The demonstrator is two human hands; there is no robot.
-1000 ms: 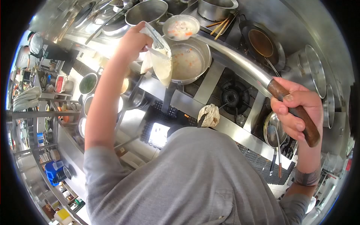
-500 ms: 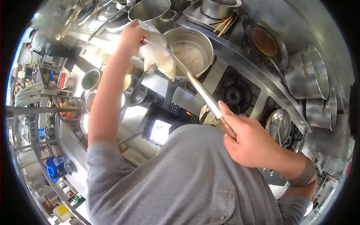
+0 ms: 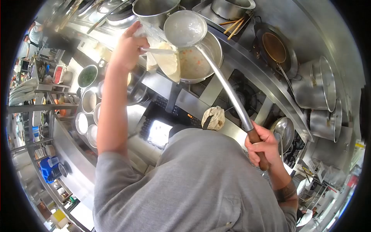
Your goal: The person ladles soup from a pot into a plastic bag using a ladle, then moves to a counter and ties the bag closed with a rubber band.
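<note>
My right hand [image 3: 263, 146] is wrapped round the wooden grip of a long-handled ladle [image 3: 226, 83]. Its round metal bowl is raised over the far rim of a large pot [image 3: 221, 58], which holds pale liquid with small orange bits. My left hand [image 3: 129, 48], closed, is at the pot's left side, gripping a clear plastic bag [image 3: 148, 33]. A cream-coloured mass [image 3: 168, 65] hangs below it at the pot's rim; whether it is inside the bag is unclear. A pale, flat, blade-like piece [image 3: 160, 51] sticks out from the same hand towards the pot.
Another big pot [image 3: 156, 9] stands behind. A gas burner [image 3: 241, 96] lies to the right, with a crumpled cloth [image 3: 213, 118] nearer me. Pans and stacked pots [image 3: 315, 85] line the right wall. Several bowls [image 3: 88, 75] stand at left; a person [image 3: 35, 34] is far off.
The ladle's bowl has come up into view above the pot, and my right hand has moved right and back. My left hand stays by the pot, slightly shifted left.
</note>
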